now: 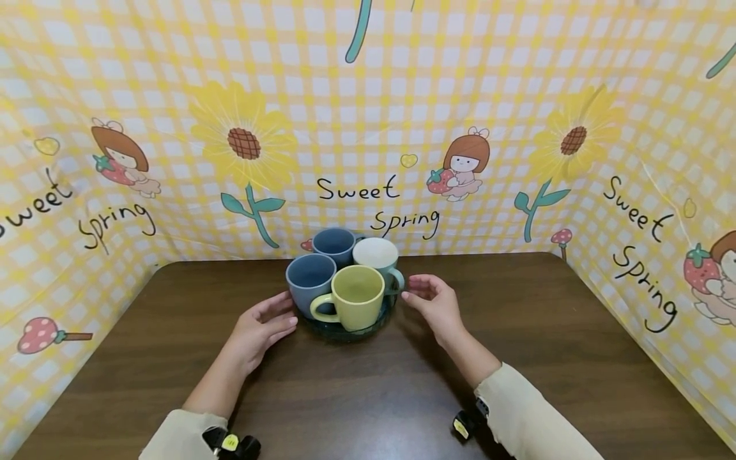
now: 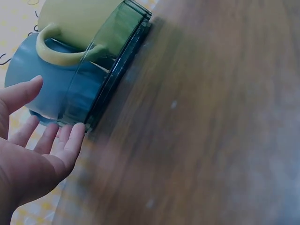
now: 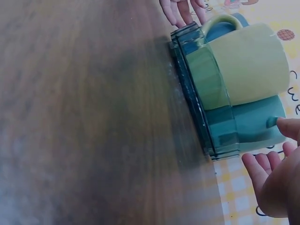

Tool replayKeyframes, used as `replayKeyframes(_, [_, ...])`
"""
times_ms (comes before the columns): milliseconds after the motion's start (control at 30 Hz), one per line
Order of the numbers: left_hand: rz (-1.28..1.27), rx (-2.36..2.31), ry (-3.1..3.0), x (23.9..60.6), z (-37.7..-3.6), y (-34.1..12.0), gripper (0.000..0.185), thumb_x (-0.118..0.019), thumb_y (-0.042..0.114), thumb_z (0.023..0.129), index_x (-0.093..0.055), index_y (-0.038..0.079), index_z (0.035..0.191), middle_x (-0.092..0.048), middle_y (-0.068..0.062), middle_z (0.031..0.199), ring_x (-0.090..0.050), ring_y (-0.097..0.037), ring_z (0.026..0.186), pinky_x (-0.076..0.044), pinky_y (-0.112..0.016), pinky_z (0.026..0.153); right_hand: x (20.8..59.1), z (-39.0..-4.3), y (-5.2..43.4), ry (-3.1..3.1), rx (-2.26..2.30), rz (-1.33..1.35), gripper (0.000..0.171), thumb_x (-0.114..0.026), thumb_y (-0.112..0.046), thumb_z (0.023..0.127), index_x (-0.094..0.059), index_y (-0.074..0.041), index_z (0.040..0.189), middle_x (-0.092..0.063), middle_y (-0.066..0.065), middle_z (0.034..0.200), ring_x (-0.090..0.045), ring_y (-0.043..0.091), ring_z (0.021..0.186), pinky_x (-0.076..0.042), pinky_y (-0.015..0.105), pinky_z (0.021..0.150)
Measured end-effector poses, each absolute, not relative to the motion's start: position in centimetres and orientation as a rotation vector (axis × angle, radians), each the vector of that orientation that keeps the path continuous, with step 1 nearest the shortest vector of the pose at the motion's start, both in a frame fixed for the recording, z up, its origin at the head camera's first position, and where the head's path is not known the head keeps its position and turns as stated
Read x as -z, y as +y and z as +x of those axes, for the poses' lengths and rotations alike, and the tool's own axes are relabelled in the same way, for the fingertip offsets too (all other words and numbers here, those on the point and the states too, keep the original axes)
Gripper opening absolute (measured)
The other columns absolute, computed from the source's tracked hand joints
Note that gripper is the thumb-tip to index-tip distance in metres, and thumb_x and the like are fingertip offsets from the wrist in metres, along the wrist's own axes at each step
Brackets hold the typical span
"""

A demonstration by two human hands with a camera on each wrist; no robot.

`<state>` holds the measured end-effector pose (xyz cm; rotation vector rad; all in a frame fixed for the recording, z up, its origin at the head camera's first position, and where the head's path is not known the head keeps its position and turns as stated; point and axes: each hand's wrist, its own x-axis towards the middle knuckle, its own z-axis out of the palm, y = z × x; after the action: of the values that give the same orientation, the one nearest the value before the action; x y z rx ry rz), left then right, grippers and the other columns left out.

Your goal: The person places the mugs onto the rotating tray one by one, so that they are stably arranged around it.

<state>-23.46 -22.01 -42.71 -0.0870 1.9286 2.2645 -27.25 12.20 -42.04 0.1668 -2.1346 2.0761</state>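
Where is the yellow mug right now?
In the head view, the yellow mug stands at the front of the dark glass tray, mid-table, between the left hand and right hand.

Bare table beside both hands; mugs crowd the tray — backdrop close behind

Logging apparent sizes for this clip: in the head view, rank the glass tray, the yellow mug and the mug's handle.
1. Glass tray, widest, though mostly hidden by the mugs.
2. Yellow mug.
3. Its handle, plainly smallest.
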Motion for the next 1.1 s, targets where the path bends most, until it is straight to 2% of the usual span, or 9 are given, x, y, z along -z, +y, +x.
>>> replayKeyframes(167, [-0.060, -2.258, 1.986, 42.4, -22.9, -22.4, 0.075, -0.074, 0.002, 0.086, -0.034, 0.001, 0.150, -0.036, -0.023, 0.149, -0.046, -0.029, 0.130, -0.053, -0.031, 0.093, 41.9, -26.6, 13.1, -2.106, -2.120, 0.161, 0.036, -0.075, 0.006, 0.081, -0.062, 0.006, 0.114, -0.062, 0.022, 0.117, -0.058, 0.039, 0.109, -0.057, 0.025, 0.078])
replayKeyframes(367, [-0.022, -2.206, 2.110, 42.0, -22.2, -23.1, 0.072, -0.075, 0.005, 0.085, -0.038, 0.000, 0.147, -0.046, -0.019, 0.143, -0.051, -0.024, 0.125, -0.054, -0.028, 0.091, 41.5, -26.1, 14.1, -2.105, -2.131, 0.170, 0.036, -0.074, 0.004, 0.082, -0.061, 0.005, 0.116, -0.062, 0.015, 0.116, -0.061, 0.025, 0.101, -0.059, 0.031, 0.078])
replayKeyframes(467, [0.021, -2.155, 2.208, 41.9, -21.9, -23.5, 0.070, -0.076, 0.008, 0.085, -0.041, -0.001, 0.145, -0.051, -0.016, 0.138, -0.054, -0.023, 0.122, -0.054, -0.025, 0.090, 41.5, -25.8, 14.6, -2.133, -2.101, 0.178, 0.037, -0.076, 0.001, 0.083, -0.062, 0.003, 0.116, -0.062, 0.014, 0.116, -0.061, 0.021, 0.099, -0.058, 0.030, 0.079])
replayKeyframes(767, [0.126, -2.031, 2.448, 41.8, -21.0, -24.4, 0.064, -0.079, 0.015, 0.083, -0.050, 0.003, 0.140, -0.061, 0.004, 0.124, -0.057, -0.018, 0.117, -0.052, -0.020, 0.088, 41.0, -24.7, 16.5, -2.170, -2.027, 0.256, 0.039, -0.077, -0.006, 0.084, -0.060, 0.002, 0.119, -0.062, 0.013, 0.119, -0.058, 0.033, 0.111, -0.053, 0.023, 0.087])
replayKeyframes(900, [0.190, -1.993, 2.511, 41.6, -20.5, -24.6, 0.063, -0.079, 0.015, 0.084, -0.051, 0.003, 0.139, -0.060, 0.004, 0.126, -0.055, -0.019, 0.117, -0.052, -0.019, 0.088, 40.7, -24.1, 17.1, -2.163, -2.006, 0.303, 0.041, -0.076, -0.006, 0.086, -0.058, 0.004, 0.121, -0.062, 0.015, 0.119, -0.057, 0.037, 0.113, -0.053, 0.023, 0.087])
replayKeyframes(1100, [0.295, -2.044, 2.532, 41.1, -19.9, -24.9, 0.058, -0.077, 0.009, 0.085, -0.052, 0.004, 0.138, -0.058, 0.007, 0.126, -0.052, -0.021, 0.117, -0.054, -0.022, 0.086, 40.4, -23.4, 18.1, -2.162, -1.957, 0.365, 0.043, -0.077, -0.007, 0.084, -0.058, 0.001, 0.122, -0.061, 0.010, 0.119, -0.059, 0.022, 0.109, -0.053, 0.024, 0.089])
